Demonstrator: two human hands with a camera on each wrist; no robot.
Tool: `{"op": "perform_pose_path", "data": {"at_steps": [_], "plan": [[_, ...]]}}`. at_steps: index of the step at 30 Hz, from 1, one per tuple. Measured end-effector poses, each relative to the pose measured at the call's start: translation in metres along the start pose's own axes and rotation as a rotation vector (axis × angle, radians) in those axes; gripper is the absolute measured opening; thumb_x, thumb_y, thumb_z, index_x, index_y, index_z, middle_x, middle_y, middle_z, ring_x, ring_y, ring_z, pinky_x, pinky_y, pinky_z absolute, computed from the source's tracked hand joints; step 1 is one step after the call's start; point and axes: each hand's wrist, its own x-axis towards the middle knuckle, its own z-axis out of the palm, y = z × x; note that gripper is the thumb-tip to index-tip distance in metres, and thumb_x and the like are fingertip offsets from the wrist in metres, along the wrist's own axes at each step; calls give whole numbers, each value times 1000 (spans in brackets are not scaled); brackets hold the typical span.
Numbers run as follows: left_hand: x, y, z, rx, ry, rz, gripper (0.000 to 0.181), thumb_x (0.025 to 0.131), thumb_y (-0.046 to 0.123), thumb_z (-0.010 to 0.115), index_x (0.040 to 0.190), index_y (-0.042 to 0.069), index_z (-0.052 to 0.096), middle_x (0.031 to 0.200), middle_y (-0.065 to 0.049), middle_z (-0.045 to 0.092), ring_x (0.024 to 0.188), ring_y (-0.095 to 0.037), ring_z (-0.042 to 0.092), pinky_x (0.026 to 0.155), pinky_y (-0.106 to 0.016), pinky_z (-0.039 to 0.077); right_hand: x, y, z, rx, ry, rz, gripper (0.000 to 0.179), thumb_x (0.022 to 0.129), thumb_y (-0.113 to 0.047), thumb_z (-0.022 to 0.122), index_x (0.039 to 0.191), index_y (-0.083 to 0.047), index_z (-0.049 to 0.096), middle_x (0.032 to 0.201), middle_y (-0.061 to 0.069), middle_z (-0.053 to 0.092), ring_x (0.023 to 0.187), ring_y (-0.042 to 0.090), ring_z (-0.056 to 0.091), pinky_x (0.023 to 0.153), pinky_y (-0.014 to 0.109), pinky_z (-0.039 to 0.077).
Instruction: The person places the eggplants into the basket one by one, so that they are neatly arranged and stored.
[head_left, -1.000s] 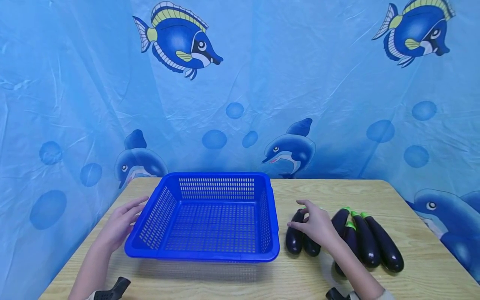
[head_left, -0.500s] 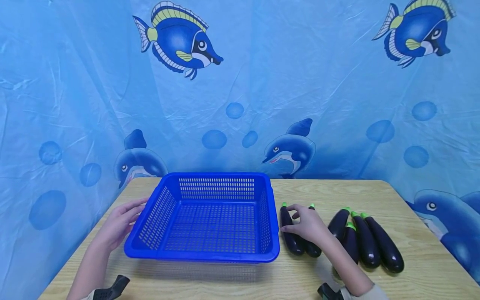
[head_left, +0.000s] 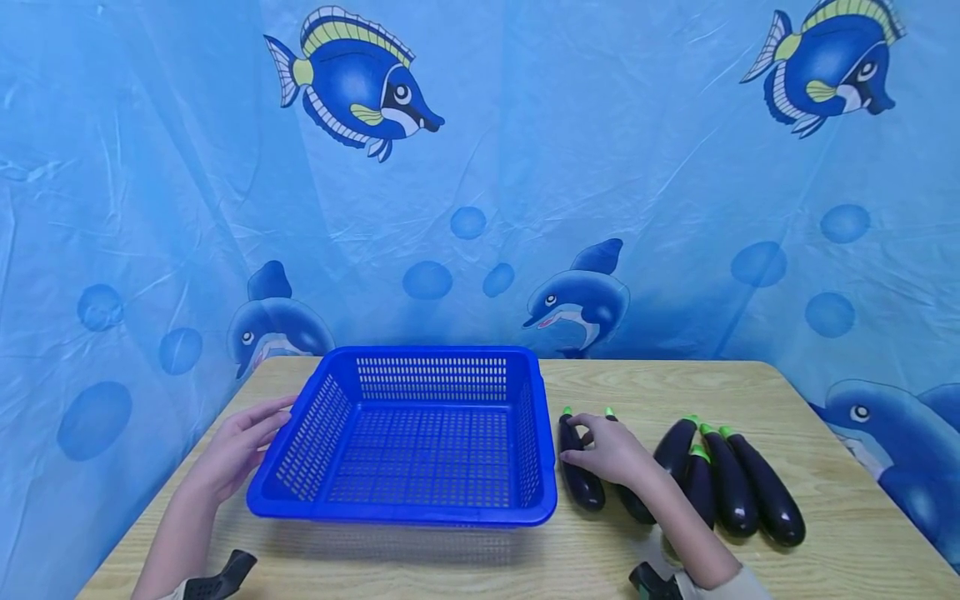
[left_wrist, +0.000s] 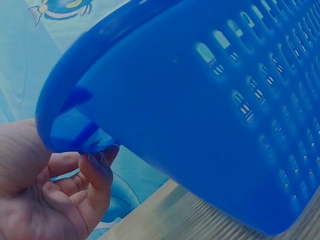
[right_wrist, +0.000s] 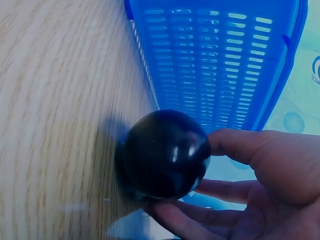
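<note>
A blue plastic basket (head_left: 405, 510) with slotted walls stands on the table, nothing inside it. At its left side my left hand (head_left: 236, 454) holds the rim, fingers curled under the edge in the left wrist view. My right hand (head_left: 618, 457) grips a dark, glossy eggplant (head_left: 584, 486) just right of the basket, thumb on one side and fingers on the other. The right wrist view shows this eggplant's rounded end (right_wrist: 167, 155) low over the wood. Partly hidden under the right hand is a second eggplant (head_left: 637, 506), its green stem showing behind the fingers.
Several more eggplants (head_left: 735, 496) with green stems lie side by side farther right, some partly behind the right forearm. The wooden table (head_left: 420, 575) ends at a blue curtain (head_left: 480, 167) printed with fish and dolphins.
My right hand has moved left and taken hold of the leftmost eggplant, shifting it toward the basket. The second eggplant has turned and now lies apart from it. The left hand stays at the rim.
</note>
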Motion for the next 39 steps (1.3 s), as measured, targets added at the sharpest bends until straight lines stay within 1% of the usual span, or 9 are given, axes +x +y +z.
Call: {"op": "perform_pose_path", "data": {"at_steps": [12,18,23,24,26,28,31,34,39], "plan": [[1,-3,-1,-44,-9,-5,57,114,28,50,160,-4,38,117,24,69,107,-1,69,87,-28,61,-1,5,-2,134,-44,33,58,96,-16,77,145,5,55,111,25,72,89,29,72,72,43,62],[2,-5,-3,-142,-45,14,40,114,23,49,152,12,55,119,18,72,106,-6,72,85,-30,62,-3,7,-6,179,-46,49,61,97,-17,76,149,5,51,117,28,71,85,27,71,69,40,60],[0,-5,-5,-164,-71,36,30,114,22,48,139,28,64,120,18,72,108,-6,72,85,-29,62,-5,8,-7,223,-44,48,62,98,-18,75,150,5,51,121,32,69,80,25,71,65,39,60],[0,-5,-5,-161,-72,33,31,114,22,48,141,28,63,121,18,71,108,-6,71,86,-29,62,-5,8,-8,227,-41,48,61,98,-18,75,150,5,51,121,32,69,78,25,71,65,39,60],[-1,-5,-6,-150,-69,23,38,115,22,47,151,20,56,121,19,71,108,-6,71,86,-30,61,-5,7,-8,230,-37,48,61,98,-18,74,150,4,51,121,32,68,74,24,70,64,38,59],[0,-5,-5,-137,-76,7,50,115,24,47,162,11,39,122,19,70,109,-7,71,88,-30,61,-5,7,-8,233,-31,47,60,98,-18,74,150,4,51,121,33,68,70,23,68,63,38,59],[2,-4,-2,-122,-79,-21,66,115,28,46,167,-1,17,120,17,70,108,-8,71,88,-32,61,-4,7,-10,237,-22,51,60,99,-18,73,150,4,51,122,33,68,69,22,67,63,38,59],[3,-1,1,-107,-83,-40,69,115,33,44,168,0,13,120,17,70,108,-9,71,89,-33,61,-3,8,-12,235,-19,51,61,100,-19,73,151,4,50,123,34,67,72,22,68,65,38,59],[1,1,2,-106,-83,-35,69,116,35,42,168,0,13,122,18,69,110,-8,70,90,-33,61,-2,8,-16,243,-7,38,61,100,-20,72,151,5,49,124,36,67,81,26,72,68,41,62]]}}
